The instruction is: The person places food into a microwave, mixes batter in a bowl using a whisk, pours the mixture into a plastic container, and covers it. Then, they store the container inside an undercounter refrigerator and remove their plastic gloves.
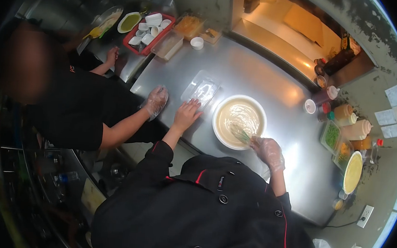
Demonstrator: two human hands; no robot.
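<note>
A white round bowl point(216, 121) of creamy beige batter stands on the steel table. My right hand point(269, 154), in a clear plastic glove, is closed on a green-tinted utensil point(240, 135) whose far end dips into the batter. The utensil's exact shape is hard to make out. To the left of the bowl, my bare left hand point(188, 114) rests with spread fingers on the near end of a clear plastic container point(202, 88).
At the left, a co-worker point(88, 96) stands close, one gloved hand near my left arm. A red tray point(142, 51) of white cups and food tubs line the back left. Sauce bottles point(359, 129), green garnish point(332, 134) and a yellow-filled bowl point(353, 172) stand at the right.
</note>
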